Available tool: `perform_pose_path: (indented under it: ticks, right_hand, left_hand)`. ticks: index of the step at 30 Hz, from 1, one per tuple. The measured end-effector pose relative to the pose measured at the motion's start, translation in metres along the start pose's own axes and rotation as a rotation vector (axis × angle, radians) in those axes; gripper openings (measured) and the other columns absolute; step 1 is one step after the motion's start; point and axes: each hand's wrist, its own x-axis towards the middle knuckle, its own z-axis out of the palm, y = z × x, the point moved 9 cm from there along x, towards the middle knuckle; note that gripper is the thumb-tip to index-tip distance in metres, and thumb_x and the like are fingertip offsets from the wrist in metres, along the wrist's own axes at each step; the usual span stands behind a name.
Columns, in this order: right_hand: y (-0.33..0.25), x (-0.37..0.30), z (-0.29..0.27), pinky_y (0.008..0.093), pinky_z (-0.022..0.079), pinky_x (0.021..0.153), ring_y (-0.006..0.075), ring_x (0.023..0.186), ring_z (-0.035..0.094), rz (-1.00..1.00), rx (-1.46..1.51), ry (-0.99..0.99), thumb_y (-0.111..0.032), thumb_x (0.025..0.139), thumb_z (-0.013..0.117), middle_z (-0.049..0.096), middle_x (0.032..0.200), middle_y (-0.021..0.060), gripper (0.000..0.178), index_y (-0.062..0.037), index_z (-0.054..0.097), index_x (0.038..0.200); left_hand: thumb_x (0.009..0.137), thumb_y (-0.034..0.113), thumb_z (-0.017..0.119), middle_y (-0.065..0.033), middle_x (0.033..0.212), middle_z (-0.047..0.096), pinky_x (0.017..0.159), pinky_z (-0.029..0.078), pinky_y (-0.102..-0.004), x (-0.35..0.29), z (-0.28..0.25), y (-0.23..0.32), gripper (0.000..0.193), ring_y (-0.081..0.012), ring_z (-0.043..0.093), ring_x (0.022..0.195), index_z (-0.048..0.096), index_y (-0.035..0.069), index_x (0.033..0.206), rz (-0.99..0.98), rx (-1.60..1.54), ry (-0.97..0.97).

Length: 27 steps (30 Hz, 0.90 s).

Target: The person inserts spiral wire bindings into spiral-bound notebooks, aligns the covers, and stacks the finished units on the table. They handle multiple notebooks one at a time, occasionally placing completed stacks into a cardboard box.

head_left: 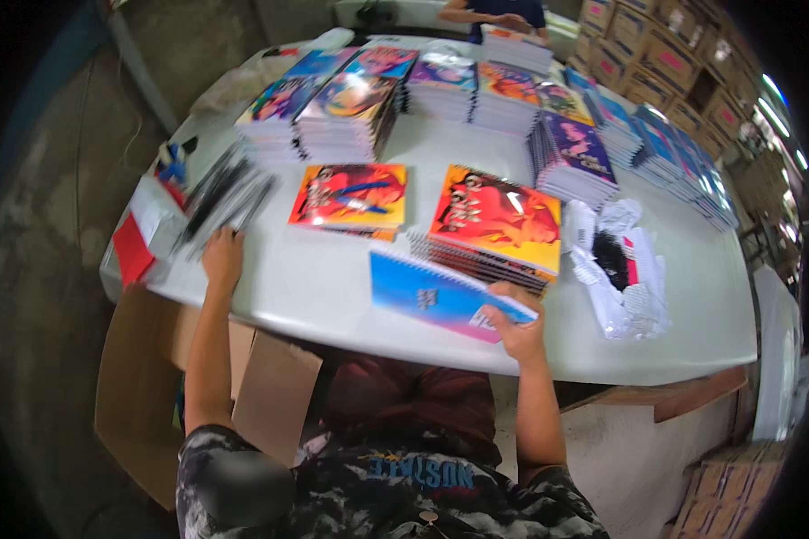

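My right hand [518, 325] is closed on the right end of a spiral notebook [440, 295], tilted above the table's near edge. Its blue-to-pink cover faces me. Just behind it stands a stack of red-and-yellow spiral notebooks [496, 220]. Left of that is a lower pile of matching notebooks [343, 199], with blue, slender pieces across its top cover. My left hand [223, 258] reaches to the near end of a blurred heap of long, thin dark and clear pieces [226, 199]. Its fingertips are closed together there; what they grip is too blurred to make out.
Stacks of colourful notebooks [346, 117] line the far side of the white table [333, 292]. Crumpled white plastic wrap [616, 269] lies at the right. An open cardboard box [274, 386] stands below the left edge. Across the table is another person [503, 13]; cartons [656, 63] rise behind.
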Motion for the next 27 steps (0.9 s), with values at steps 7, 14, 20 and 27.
perform_pose_path:
  ticks: [7,14,20,27]
  right_hand:
    - [0.002,-0.003,-0.004,0.0239,0.046,0.078,0.0116,0.087,0.057,0.099,0.079,0.169,0.005,0.075,0.065,0.064,0.088,0.0071,0.029,0.0036,0.061,0.105]
    - [0.021,0.001,-0.018,0.0228,0.045,0.075,0.0085,0.083,0.055,0.112,-0.004,0.129,0.004,0.078,0.063,0.063,0.092,0.0052,0.027,0.0043,0.061,0.105]
    - [0.022,0.001,-0.016,0.0205,0.044,0.071,0.0068,0.078,0.053,0.154,0.009,0.111,0.003,0.078,0.063,0.061,0.090,0.0027,0.026,0.0038,0.060,0.105]
    - [0.024,0.001,-0.016,0.0201,0.044,0.071,0.0066,0.078,0.053,0.145,0.051,0.110,0.003,0.079,0.063,0.061,0.091,0.0023,0.026,0.0031,0.061,0.104]
  left_hand:
    - [0.086,0.032,0.054,-0.0112,0.089,0.062,0.069,0.044,-0.0346,0.005,-0.057,0.001,0.029,-0.0226,0.059,0.079,0.061,0.014,0.107,0.045,-0.189,0.330]
    - [0.092,0.025,0.048,-0.0076,0.084,0.062,0.069,0.044,-0.0300,-0.039,-0.073,0.132,0.032,-0.0167,0.057,0.071,0.048,0.002,0.115,0.085,-1.619,-0.585]
    - [0.092,0.022,0.045,-0.0052,0.077,0.050,0.068,0.040,-0.0252,-0.081,-0.094,0.208,0.026,-0.0133,0.047,0.070,0.049,-0.001,0.105,0.541,-0.910,-0.521]
    - [0.095,0.033,0.043,0.0005,0.069,0.040,0.058,0.034,-0.0234,-0.085,-0.061,0.235,0.032,-0.0084,0.038,0.063,0.053,0.003,0.090,0.360,-1.192,-0.766]
